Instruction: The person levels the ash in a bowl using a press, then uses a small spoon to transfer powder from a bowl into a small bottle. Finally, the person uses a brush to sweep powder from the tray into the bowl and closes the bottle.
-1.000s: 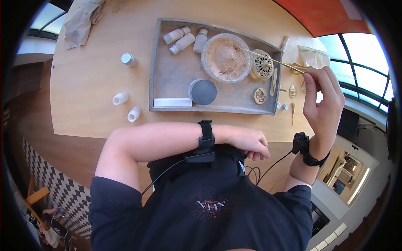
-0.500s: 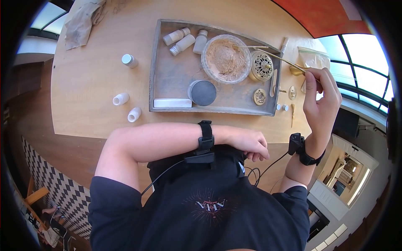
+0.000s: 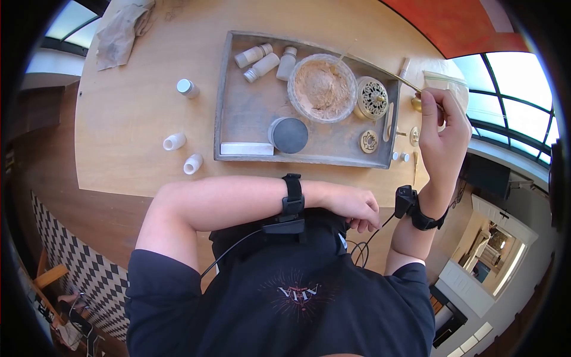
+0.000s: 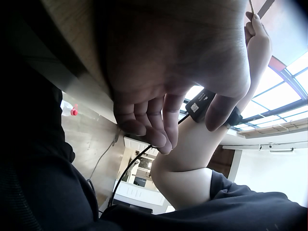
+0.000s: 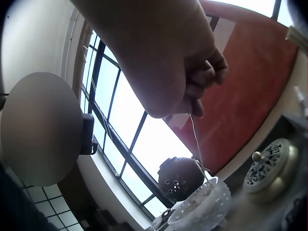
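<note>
My right hand (image 3: 443, 134) pinches a slender brass-coloured tool (image 3: 386, 72) between thumb and fingers, out over the tray's right side. Its far end reaches to the back rim of a clear textured bowl (image 3: 293, 101), which holds a heap of pinkish-beige powder (image 3: 324, 86). From the right wrist, the thin tool (image 5: 196, 139) slants down to that bowl (image 5: 207, 211). Near the table's front edge my left hand (image 3: 357, 208) hangs with loosely curled fingers, holding nothing; its fingers (image 4: 168, 120) show dark in the left wrist view.
The grey wooden tray (image 3: 238, 156) also holds several white bottles, a dark-lidded jar (image 3: 289, 135), a white box (image 3: 247, 149) and a pierced brass burner (image 3: 373, 96). Three small bottles stand left of it. Small brass pieces and a plastic bag (image 3: 446, 83) lie right.
My right hand has moved left and slightly toward me. The tool's far end has gone from the powder to the bowl's back rim. My left hand has stayed about where it was.
</note>
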Action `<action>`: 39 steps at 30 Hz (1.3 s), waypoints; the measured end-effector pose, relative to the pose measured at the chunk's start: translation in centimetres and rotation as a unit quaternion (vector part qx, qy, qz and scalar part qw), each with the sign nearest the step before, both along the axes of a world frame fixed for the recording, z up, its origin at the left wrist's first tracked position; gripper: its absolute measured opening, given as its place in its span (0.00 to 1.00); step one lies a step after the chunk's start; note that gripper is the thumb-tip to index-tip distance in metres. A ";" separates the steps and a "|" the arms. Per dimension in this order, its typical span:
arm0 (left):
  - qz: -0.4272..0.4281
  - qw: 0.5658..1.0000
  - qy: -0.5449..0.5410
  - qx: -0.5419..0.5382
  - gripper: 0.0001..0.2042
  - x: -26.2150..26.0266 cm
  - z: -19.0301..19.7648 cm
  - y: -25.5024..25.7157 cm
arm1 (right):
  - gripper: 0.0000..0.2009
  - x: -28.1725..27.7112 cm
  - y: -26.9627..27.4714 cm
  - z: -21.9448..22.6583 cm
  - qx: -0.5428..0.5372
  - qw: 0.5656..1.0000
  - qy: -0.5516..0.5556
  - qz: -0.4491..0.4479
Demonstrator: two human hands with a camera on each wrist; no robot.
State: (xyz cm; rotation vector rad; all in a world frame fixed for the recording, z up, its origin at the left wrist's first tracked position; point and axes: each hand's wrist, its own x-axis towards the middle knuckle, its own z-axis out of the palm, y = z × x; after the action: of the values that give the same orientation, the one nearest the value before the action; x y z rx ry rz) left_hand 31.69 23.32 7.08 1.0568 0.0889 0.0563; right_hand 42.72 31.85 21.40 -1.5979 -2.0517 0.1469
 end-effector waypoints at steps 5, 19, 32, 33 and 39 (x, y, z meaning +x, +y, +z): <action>0.001 1.000 -0.003 -0.001 0.17 0.0 -0.1 0.0 | 0.04 0.1 -0.5 0.0 -0.010 1.000 0.001 0.004; 0.002 1.000 -0.006 -0.009 0.18 0.1 -0.3 -0.2 | 0.01 -2.5 -0.5 -0.3 0.022 0.993 0.017 0.119; 0.000 1.000 -0.003 -0.006 0.20 0.0 -0.2 -0.1 | 0.05 -3.3 -1.3 0.0 -0.006 0.983 -0.027 0.182; 0.001 1.000 -0.001 -0.006 0.20 0.0 -0.2 -0.1 | 0.06 -3.4 -1.2 0.1 0.002 0.982 -0.035 0.188; -0.001 1.000 0.000 -0.009 0.20 0.1 -0.3 -0.1 | 0.07 -4.0 -1.0 0.3 0.016 0.976 -0.064 0.205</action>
State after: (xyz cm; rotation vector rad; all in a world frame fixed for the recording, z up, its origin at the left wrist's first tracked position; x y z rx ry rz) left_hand 31.83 23.19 6.82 1.0379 0.0880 0.0536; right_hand 38.68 30.83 21.75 -1.1708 -2.4509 0.1590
